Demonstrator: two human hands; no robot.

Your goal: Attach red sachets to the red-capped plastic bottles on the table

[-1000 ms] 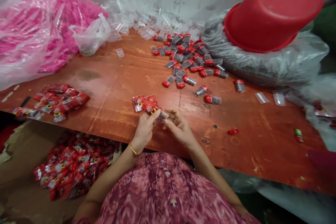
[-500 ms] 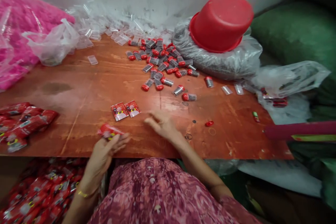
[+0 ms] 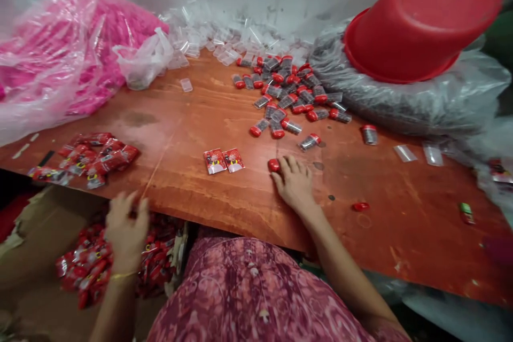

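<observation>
My left hand (image 3: pixel 127 224) is blurred at the table's front edge, fingers apart and nothing in it, above a box of red packets (image 3: pixel 90 262). My right hand (image 3: pixel 295 183) rests on the table, its fingers closed round a red-capped container (image 3: pixel 273 165); most of the container is under the fingers. Two printed red cards (image 3: pixel 215 161) lie side by side left of my right hand. Beyond it is a pile of clear containers with red caps and dark contents (image 3: pixel 287 100). A heap of filled red packets (image 3: pixel 96 157) sits at the table's left.
A red tub (image 3: pixel 425 21) stands upside down on a clear bag of dark pieces (image 3: pixel 385 101). Clear plastic pieces (image 3: pixel 228 56) line the wall. A pink-filled bag (image 3: pixel 80 48) is at the left. A red cap (image 3: pixel 360 206) and a small green item (image 3: pixel 466 212) lie at the right.
My left hand has let go of the red packet and moved left, over the box. My right hand has moved to the container and closed on it. The view has turned left.
</observation>
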